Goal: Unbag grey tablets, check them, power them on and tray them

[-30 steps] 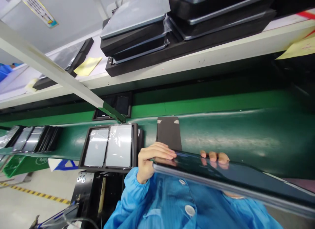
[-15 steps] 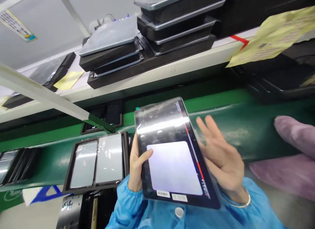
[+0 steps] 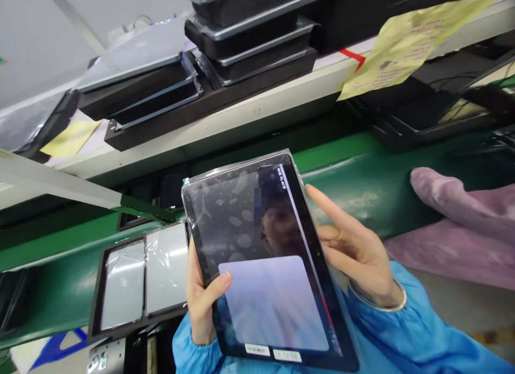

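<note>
A black tablet (image 3: 257,256) with a film-covered glossy screen is held upright and tilted in front of me. My left hand (image 3: 201,301) grips its left edge, thumb lying on the glass. My right hand (image 3: 354,253) is at the tablet's right edge, its index finger stretched along the rim and the other fingers curled behind. Both wrists wear blue sleeves, and a thin bangle sits on the right wrist. A pale rounded rectangle and two small white labels show on the tablet's lower half.
A green conveyor belt (image 3: 362,175) runs across behind the tablet. A black tray (image 3: 96,288) with two film-wrapped panels sits at the left. Stacked black trays (image 3: 249,36) fill the white shelf above. A yellow paper sheet (image 3: 402,41) hangs at the upper right, purple cloth (image 3: 462,213) lies right.
The tablet went from lying nearly flat and edge-on to standing face toward me. My right hand let go, spread, then returned to the right edge. The view shifted right.
</note>
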The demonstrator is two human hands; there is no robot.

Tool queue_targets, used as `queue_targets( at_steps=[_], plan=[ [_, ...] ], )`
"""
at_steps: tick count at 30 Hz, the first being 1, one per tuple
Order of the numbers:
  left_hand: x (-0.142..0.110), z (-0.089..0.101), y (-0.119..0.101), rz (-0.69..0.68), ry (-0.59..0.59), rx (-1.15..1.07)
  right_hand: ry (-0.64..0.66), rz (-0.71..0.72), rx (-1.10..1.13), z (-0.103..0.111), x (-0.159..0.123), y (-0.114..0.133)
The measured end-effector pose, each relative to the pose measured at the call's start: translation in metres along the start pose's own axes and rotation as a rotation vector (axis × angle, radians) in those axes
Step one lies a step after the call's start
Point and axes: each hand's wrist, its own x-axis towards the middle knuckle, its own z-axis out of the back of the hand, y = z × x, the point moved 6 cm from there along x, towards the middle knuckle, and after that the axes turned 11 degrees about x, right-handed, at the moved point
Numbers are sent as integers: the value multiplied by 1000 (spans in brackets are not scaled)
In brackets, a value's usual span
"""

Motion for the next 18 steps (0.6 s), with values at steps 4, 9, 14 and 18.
queue_targets(
  at_steps=[4,9,14,18],
  plan=[
    [-4,-2,-5,24,21,8,27,-8,-25,1,5,10],
    [-6,-3,-3,29,76,63,81,-15,-97,1,7,12],
    [-6,-2,6,96,46,34,71,7,-172,1,5,14],
    [-6,-3,8,123,61,36,51,13,-235,3,5,14]
  ],
)
